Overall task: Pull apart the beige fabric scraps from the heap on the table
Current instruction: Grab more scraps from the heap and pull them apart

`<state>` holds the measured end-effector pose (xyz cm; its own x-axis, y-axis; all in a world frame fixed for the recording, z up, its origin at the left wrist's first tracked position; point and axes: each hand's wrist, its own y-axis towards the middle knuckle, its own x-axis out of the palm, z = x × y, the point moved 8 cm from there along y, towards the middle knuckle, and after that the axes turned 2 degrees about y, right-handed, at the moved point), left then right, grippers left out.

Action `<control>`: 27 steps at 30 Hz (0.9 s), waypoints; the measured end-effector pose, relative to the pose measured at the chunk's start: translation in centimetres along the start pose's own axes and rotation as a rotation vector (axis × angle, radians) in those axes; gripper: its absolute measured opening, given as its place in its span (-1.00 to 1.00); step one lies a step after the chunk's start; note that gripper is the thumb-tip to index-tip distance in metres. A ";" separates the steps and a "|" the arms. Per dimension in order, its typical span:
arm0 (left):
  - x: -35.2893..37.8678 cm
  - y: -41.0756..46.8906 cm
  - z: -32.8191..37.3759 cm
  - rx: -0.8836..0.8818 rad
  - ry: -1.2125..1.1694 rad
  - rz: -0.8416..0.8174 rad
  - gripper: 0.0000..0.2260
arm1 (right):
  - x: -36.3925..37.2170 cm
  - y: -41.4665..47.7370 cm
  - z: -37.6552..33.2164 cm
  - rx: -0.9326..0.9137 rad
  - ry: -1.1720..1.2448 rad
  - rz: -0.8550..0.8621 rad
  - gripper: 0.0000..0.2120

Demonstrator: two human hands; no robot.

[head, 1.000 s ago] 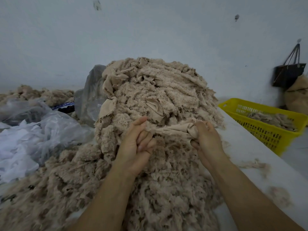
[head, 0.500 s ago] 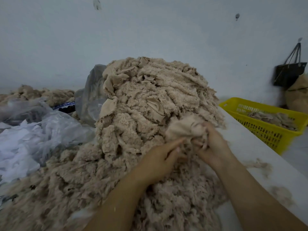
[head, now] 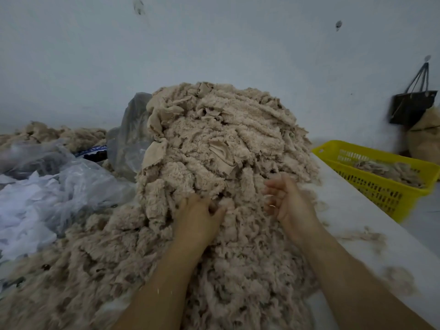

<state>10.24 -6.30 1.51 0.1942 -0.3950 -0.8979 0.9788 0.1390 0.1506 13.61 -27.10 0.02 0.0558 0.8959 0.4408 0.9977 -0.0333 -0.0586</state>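
A tall heap of beige fabric scraps (head: 219,144) fills the middle of the white table (head: 352,210) and spreads toward me. My left hand (head: 198,215) presses into the lower front of the heap with its fingers curled around a tuft of scraps. A little to the right, my right hand (head: 285,201) hovers at the heap's edge, palm turned inward, fingers loosely apart and holding nothing.
A yellow plastic basket (head: 381,186) with some scraps stands at the right, past the table edge. Clear and white plastic bags (head: 47,194) lie at the left. A dark bag (head: 412,106) hangs on the wall. Loose tufts (head: 364,236) dot the table at right.
The bunched scrap held between both hands is gone from the right hand, which has opened. The left hand has moved down and left into the heap's front.
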 end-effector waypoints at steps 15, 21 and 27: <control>-0.7 -0.6 2.0 -0.028 -1.303 -0.039 -0.77 | 4.5 -2.0 0.1 -0.305 -0.709 -0.273 -0.74; -1.1 -0.9 3.5 0.191 -1.574 -0.302 -0.73 | 0.5 -0.2 -1.2 -0.064 0.109 -0.032 -0.79; 2.5 -1.3 3.8 0.030 -1.192 -0.405 -0.34 | 3.1 -1.2 0.1 0.115 0.282 -0.321 -0.58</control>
<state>9.71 -10.95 0.62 -0.1971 -0.9793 0.0468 0.9798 -0.1983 -0.0245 12.57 -24.27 1.39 -0.2320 0.6966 0.6790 0.9564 0.2906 0.0286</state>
